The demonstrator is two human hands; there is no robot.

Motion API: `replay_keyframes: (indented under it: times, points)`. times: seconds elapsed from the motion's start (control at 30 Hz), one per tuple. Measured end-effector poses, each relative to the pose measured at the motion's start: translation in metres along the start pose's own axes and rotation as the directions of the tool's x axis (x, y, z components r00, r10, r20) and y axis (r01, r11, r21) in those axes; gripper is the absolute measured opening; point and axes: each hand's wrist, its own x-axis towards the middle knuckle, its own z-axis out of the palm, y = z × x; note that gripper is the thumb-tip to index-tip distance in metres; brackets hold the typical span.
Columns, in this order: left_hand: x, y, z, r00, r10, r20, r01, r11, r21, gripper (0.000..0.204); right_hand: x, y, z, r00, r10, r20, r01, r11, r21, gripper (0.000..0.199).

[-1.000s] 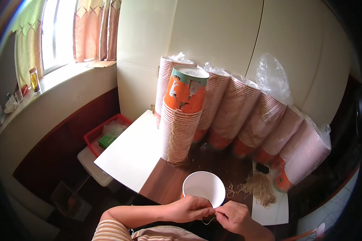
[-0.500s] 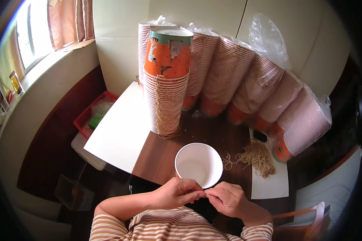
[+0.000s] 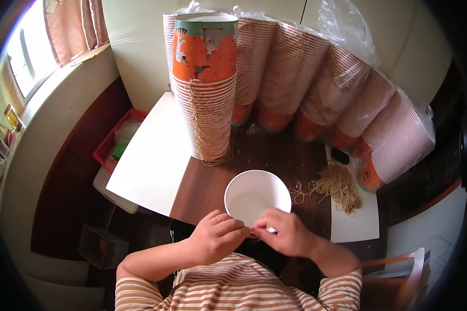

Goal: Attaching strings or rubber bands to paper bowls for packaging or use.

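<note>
We see the right hand (image 3: 284, 233) has shifted across the near rim of the paper bucket (image 3: 255, 193), meeting the left hand (image 3: 215, 237); both pinch narrowly, contents unclear, so rim work continues.

See smooth, matt white paper, by its look, inside the bucket (image 3: 241, 194) just beyond the right hand (image 3: 283, 233); see a shiny, gold-coloured metal ring (image 3: 218, 218) on the left hand (image 3: 216, 238). Notice rough, fibrous twine (image 3: 338, 186) ahead and right of the right hand, and thin, glossy clear plastic in the crinkled bag (image 3: 347, 33) farther beyond. Find wood grain with faint sheen on the tabletop (image 3: 202, 186) ahead of the left hand, smooth white board (image 3: 145, 155) farther left, and soft-looking cloth in the striped shirt (image 3: 238, 287) below both hands
</note>
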Motion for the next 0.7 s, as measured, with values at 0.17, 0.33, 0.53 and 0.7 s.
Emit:
replay_keyframes:
  times: [0.17, 0.33, 0.53, 0.7]
  points:
    - [0.005, -0.030, -0.003, 0.991, 0.117, 0.068, -0.130, 0.961, 0.246, 0.037, 0.027, 0.034, 0.006, 0.930, 0.334, 0.156, -0.368, 0.838, 0.403, 0.008]
    - [0.004, -0.057, 0.001, 0.941, -0.338, -0.001, 0.337, 0.940, 0.054, 0.020, 0.056, 0.072, 0.019, 0.920, 0.390, -0.018, -0.379, 0.904, 0.198, 0.013]
    - [-0.002, -0.081, 0.014, 0.838, -0.545, 0.033, 0.546, 0.836, -0.058, 0.017, 0.066, 0.091, 0.033, 0.932, 0.354, -0.080, -0.353, 0.935, 0.026, 0.013]
    - [0.001, -0.091, 0.019, 0.689, -0.704, 0.169, 0.724, 0.657, -0.212, 0.016, 0.071, 0.094, 0.040, 0.938, 0.330, -0.106, -0.338, 0.939, -0.064, 0.012]
